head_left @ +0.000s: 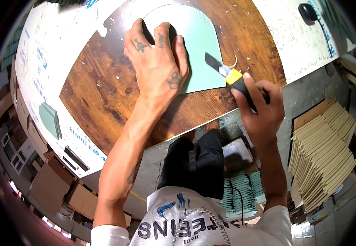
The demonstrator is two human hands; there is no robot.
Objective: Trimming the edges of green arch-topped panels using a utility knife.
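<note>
A pale green panel [202, 45] with a rounded far end and a straight near edge lies flat on a brown wood-grain board [100, 78]. My left hand [157, 61] rests on the panel's left part, fingers spread and pointing away from me. In my right hand [262, 104] is a utility knife [235, 78] with a black handle and yellow collar. Its dark blade points up and left, over the panel's right edge near the lower right corner. Whether the blade touches the panel, I cannot tell. A thin pale curled shaving [234, 62] shows beside the blade.
Around the board is a white tabletop [264, 12] with a black computer mouse [307, 12] far right. Small green pieces [50, 119] and a dark bar [77, 158] lie left. Stacked tan sheets [323, 153] stand right below the table; green stacks [239, 192] sit near my legs.
</note>
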